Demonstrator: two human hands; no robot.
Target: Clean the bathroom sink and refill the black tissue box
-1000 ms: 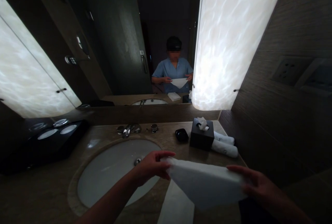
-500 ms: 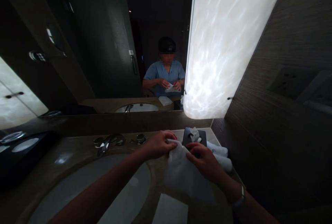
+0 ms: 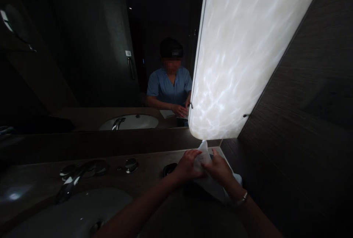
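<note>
Pinching one white paper napkin (image 3: 201,161) between my left hand (image 3: 187,166) and right hand (image 3: 219,170), pressed together above the counter (image 3: 149,166), right of the one sink (image 3: 68,212).

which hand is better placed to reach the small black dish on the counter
Left, probably. The left hand sits right beside the small black dish. The right hand is farther away, with the white napkin and left hand between it and the dish. Both hands are holding the napkin.

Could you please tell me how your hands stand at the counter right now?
Left hand and right hand pinching white sheet. Black dish beside left hand.
</note>
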